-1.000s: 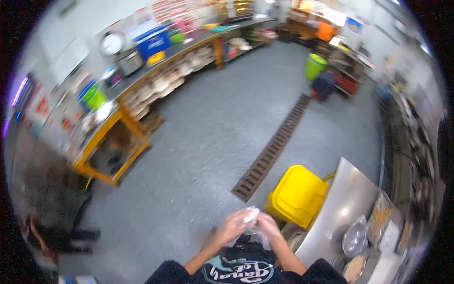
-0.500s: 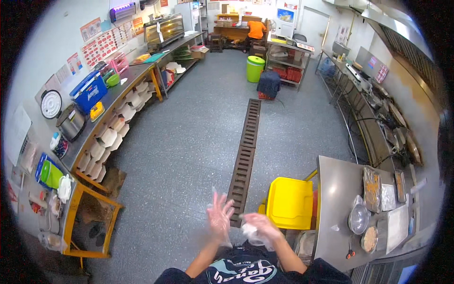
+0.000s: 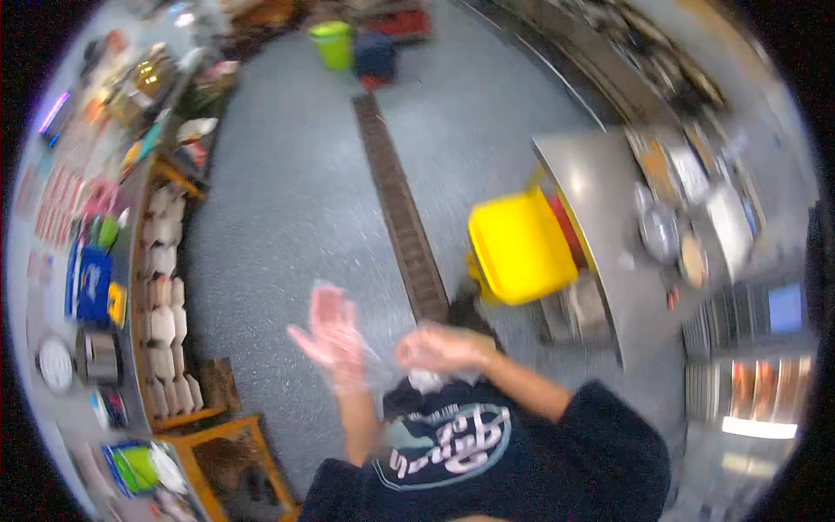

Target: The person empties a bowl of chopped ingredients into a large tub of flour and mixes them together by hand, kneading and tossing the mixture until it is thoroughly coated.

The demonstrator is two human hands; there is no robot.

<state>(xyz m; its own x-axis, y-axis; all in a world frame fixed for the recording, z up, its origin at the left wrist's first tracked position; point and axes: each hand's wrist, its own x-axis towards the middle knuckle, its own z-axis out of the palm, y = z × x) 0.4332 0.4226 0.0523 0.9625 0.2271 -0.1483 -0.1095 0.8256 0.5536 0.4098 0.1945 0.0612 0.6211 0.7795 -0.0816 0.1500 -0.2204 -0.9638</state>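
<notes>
My left hand point(image 3: 335, 337) is raised in front of my dark shirt, fingers spread, in a loose clear plastic glove. It holds nothing. Close to its right, my right hand point(image 3: 445, 350) is curled, with clear film around its wrist. A crumpled white wad point(image 3: 425, 381), blurred, pokes out below these curled fingers; its kind does not show. Clear plastic hangs between the hands, near the left wrist.
To the right stand a yellow bin point(image 3: 522, 250) and a steel table point(image 3: 600, 209) bearing a metal bowl point(image 3: 658, 233), trays and orange-handled scissors point(image 3: 673, 299). A floor drain point(image 3: 396, 204) runs ahead. On the left, a shelf holds white cartons point(image 3: 163, 324). A lit oven point(image 3: 757, 391) glows at lower right.
The view has swung right and downward, blurring the picture. My left hand remains spread, now slightly farther from my right hand, which stays curled over the white wad.
</notes>
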